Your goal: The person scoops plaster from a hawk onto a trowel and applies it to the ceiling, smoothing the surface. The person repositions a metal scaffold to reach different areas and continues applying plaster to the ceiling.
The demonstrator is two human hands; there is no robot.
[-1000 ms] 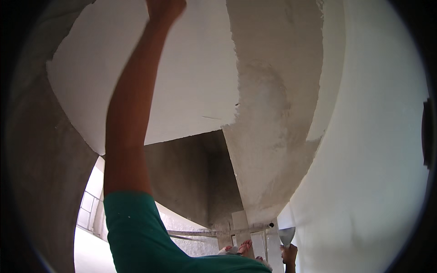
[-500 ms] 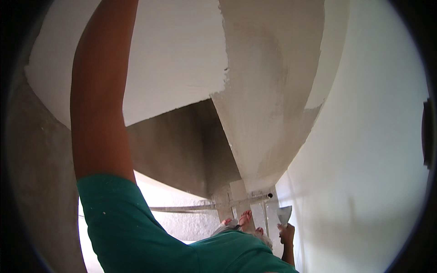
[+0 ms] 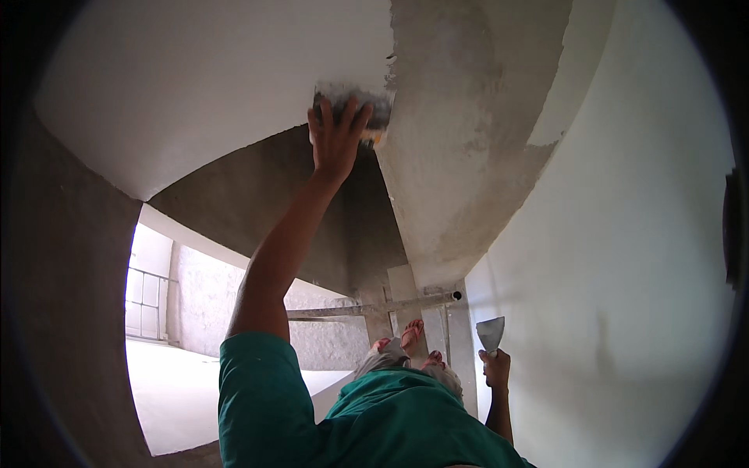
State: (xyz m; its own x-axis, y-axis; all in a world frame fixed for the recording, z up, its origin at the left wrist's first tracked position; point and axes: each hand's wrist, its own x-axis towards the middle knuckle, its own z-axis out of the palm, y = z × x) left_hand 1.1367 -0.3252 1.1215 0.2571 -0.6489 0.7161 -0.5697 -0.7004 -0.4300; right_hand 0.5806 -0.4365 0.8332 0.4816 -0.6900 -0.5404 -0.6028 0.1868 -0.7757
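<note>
Reference landmark: dark grey wedge-shaped recess (image 3: 368, 234). Wide, flat grey spreader (image 3: 381, 115) at the recess's upper right corner, against the surface there. Long axis runs side to side, right end slightly lower; broad edge points upward in view, away from the recess. Small orange patch visible low on its right part. Left hand (image 3: 335, 144) grasps the spreader, fingers extended and splayed across it; thumb hidden. Smooth white-coated surface (image 3: 234, 78) above the recess; rough-edged brown-grey plaster band (image 3: 468, 156) to its right.

Grey metal scraper with flared blade (image 3: 490, 331): below and right of the recess, well apart. Long axis near upright in view, wide end pointing up, leaning slightly left. Right hand (image 3: 496, 369) clenched round its handle. Long pale pole (image 3: 413, 303) crosses below the recess; bare feet (image 3: 412, 334) beneath that.
</note>
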